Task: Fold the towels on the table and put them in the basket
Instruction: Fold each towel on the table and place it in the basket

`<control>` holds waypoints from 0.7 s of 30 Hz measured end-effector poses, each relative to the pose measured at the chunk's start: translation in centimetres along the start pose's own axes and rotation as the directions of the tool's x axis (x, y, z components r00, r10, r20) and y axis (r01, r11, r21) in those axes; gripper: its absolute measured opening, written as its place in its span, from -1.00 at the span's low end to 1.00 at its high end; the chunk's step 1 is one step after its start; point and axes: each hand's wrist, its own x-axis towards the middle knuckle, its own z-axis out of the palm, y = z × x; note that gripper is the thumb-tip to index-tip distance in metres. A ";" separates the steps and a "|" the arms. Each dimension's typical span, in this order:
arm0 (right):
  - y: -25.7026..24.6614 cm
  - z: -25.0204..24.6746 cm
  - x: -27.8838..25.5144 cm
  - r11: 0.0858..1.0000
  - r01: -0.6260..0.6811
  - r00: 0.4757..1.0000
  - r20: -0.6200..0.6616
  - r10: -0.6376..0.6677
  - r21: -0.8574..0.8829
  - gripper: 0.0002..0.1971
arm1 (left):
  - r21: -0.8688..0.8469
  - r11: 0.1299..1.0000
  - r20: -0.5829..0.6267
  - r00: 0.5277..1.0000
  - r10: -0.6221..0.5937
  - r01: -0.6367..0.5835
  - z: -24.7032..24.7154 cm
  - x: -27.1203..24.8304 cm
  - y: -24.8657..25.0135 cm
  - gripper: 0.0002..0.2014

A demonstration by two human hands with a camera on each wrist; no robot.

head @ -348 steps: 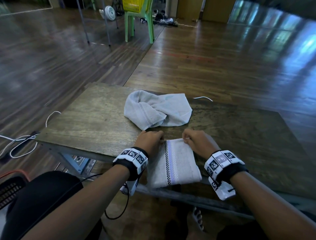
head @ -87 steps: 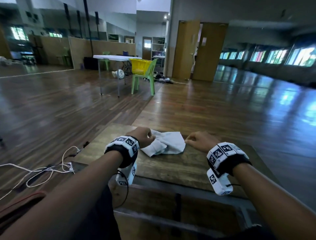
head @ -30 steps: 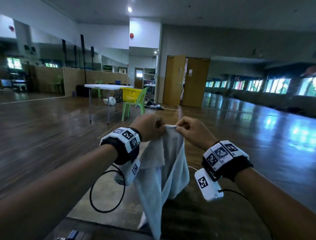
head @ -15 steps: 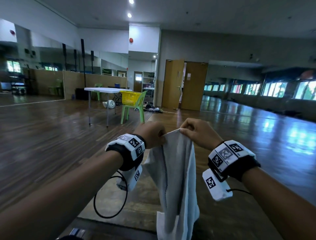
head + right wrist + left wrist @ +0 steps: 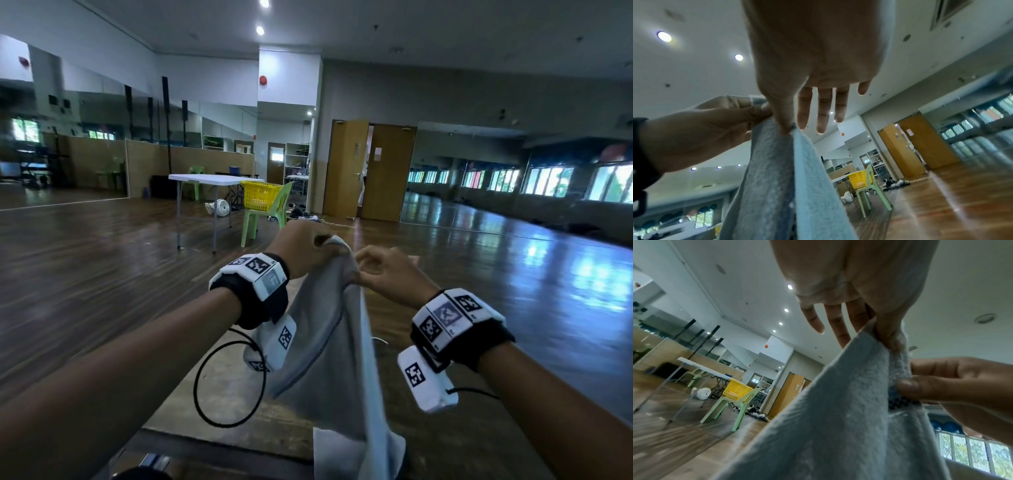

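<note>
Wooden table (image 5: 236, 387) (worn top) stands on glossy plank floor (image 5: 513, 274).

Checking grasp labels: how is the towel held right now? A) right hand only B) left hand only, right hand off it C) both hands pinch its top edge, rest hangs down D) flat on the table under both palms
C: the left hand and the right hand each pinch the top edge of the towel, which hangs down over the table.

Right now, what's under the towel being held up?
The towel hangs from the left hand and right hand over the wooden table. Bare tabletop shows beside it. Whatever lies directly beneath the cloth is covered; its lower end runs out of view.
</note>
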 end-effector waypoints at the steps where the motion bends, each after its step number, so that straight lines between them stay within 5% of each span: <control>1: 0.1 0.5 0.3 1.000 0.002 1.000 0.006 -0.002 0.002 -0.65 | -0.001 1.000 0.013 1.000 0.004 -0.004 0.1 0.0 0.2 -0.78; 5: -0.2 0.2 0.2 0.990 -0.056 0.998 -0.031 0.061 0.131 -0.67 | -0.042 0.999 -0.015 1.000 -0.026 0.025 0.4 -0.6 -0.4 -0.79; 8: -1.2 -1.1 0.0 0.975 -0.075 0.995 -0.045 0.086 0.211 -0.90 | -0.069 0.990 0.105 0.988 -0.112 0.120 1.7 -1.8 -2.4 -0.74; 12: -1.7 -1.8 -0.2 0.968 -0.062 0.997 -0.023 0.069 0.242 -0.99 | -0.311 0.927 0.112 0.976 -0.185 0.211 2.6 -3.0 -3.4 -0.69; 15: -1.7 -1.7 -0.5 0.974 -0.069 0.997 0.045 0.060 0.214 -0.83 | -0.395 0.896 0.104 0.979 -0.178 0.204 2.4 -2.8 -2.6 -0.73; 21: -1.3 -1.6 -0.1 0.991 0.014 0.999 -0.044 -0.008 0.130 -0.64 | -0.302 0.947 0.083 0.993 -0.085 0.106 2.1 -2.0 -1.2 -0.86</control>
